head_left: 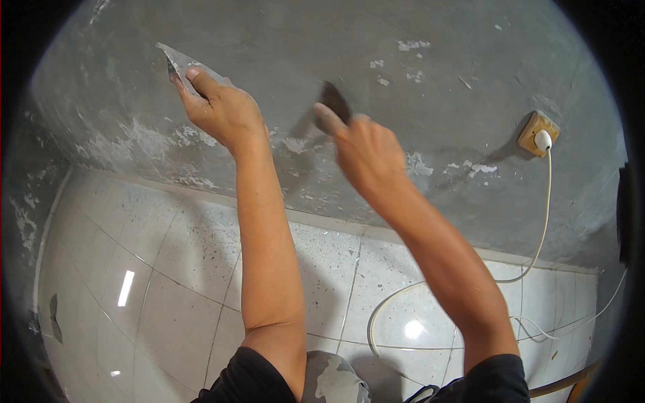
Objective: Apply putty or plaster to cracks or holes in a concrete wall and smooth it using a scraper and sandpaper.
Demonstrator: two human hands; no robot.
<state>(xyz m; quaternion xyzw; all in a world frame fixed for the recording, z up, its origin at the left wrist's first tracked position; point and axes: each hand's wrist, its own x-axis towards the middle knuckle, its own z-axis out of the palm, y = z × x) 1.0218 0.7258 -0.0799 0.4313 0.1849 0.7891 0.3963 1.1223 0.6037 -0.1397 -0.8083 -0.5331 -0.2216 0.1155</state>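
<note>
My left hand (228, 114) is raised at the upper left, closed around a thin flat plate (180, 59) with a pointed corner and pale smears. The thumb lies on top of the plate, and most of it is hidden behind the hand. To the right, my right hand (371, 149) grips a dark-bladed putty knife (336, 101), its thumb along the blade. The blade is blurred and points up toward the grey wall (282, 40); I cannot tell whether it touches. Rough whitish patches (295, 144) mark the wall's lower part, around and below both hands.
At the right, a yellowish wall socket (531, 131) holds a white plug (543, 140). Its white cable (545, 208) drops and loops over the floor. Small crumbs lie on the white floor tiles (181, 309). My knee (336, 379) shows at the lower edge.
</note>
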